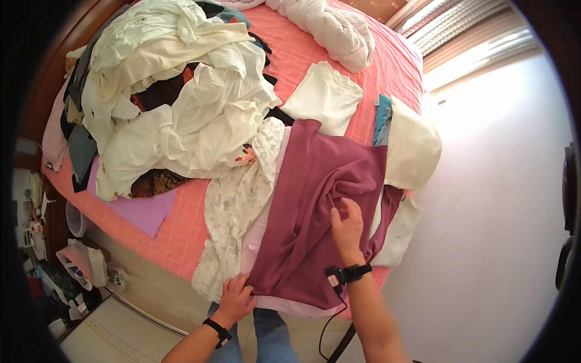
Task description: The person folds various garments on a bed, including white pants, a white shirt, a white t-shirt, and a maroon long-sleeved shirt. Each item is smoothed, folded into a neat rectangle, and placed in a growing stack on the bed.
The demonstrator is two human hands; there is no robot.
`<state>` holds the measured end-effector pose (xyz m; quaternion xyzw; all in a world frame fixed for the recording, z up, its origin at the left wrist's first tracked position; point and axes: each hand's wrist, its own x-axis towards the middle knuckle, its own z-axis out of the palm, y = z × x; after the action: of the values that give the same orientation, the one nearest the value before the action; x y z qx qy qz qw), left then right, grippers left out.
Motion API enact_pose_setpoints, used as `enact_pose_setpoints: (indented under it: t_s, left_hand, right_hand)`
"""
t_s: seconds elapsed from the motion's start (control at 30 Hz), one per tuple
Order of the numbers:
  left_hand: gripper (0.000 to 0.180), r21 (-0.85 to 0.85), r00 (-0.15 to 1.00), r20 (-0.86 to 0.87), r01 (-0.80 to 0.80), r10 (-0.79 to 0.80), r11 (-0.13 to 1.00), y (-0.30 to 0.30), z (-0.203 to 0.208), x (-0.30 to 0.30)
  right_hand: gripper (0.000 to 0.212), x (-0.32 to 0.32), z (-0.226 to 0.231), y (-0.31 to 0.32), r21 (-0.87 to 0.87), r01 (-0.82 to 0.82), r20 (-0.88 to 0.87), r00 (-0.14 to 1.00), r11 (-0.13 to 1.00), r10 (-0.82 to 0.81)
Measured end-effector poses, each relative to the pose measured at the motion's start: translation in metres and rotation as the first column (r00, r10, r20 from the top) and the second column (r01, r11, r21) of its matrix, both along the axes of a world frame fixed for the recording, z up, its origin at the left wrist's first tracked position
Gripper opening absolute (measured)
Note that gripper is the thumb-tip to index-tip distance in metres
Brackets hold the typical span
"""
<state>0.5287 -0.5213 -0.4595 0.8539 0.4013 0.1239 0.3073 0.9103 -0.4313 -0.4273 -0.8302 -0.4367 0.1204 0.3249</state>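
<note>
A maroon garment (311, 181) lies spread at the bed's near edge, with folds bunched across its middle and right side. My left hand (236, 297) is closed at its lower left corner, fingertips gripping the edge. Over the right part of the same cloth hovers my right hand (347, 228), fingers curved and apart, holding nothing that I can see. Beneath the maroon cloth a pale pink fabric (253, 242) shows along the left and bottom. A white patterned garment (233, 206) lies crumpled just left of it.
A large heap of white and dark clothes (200, 115) covers the bed's left side. Folded white cloth (327, 94) and a cream folded piece (413, 145) lie beyond and right. A rolled quilt (333, 30) is at the back. A white wall (484, 230) bounds the right.
</note>
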Motion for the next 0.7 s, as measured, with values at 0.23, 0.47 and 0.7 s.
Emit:
enact_pose_setpoints:
  t_s: [0.23,0.47,0.7]
  left_hand:
    - [0.039,0.124,0.998,0.055,0.034,-0.041,0.992,-0.005,0.005,0.019]
    - [0.050,-0.272,0.929,0.210,-0.245,0.306,0.931,-0.005,0.033,0.105]
    - [0.037,-0.104,0.960,-0.071,-0.277,0.271,0.955,-0.010,-0.004,0.130]
  right_hand:
    - [0.033,0.056,0.008,0.088,-0.411,-0.441,0.289,0.767,0.798,0.573]
    - [0.040,0.098,0.019,0.128,-0.786,-0.173,0.246,0.793,0.593,0.558]
    - [0.038,0.163,0.011,0.112,-0.789,-0.211,0.209,0.791,0.577,0.575]
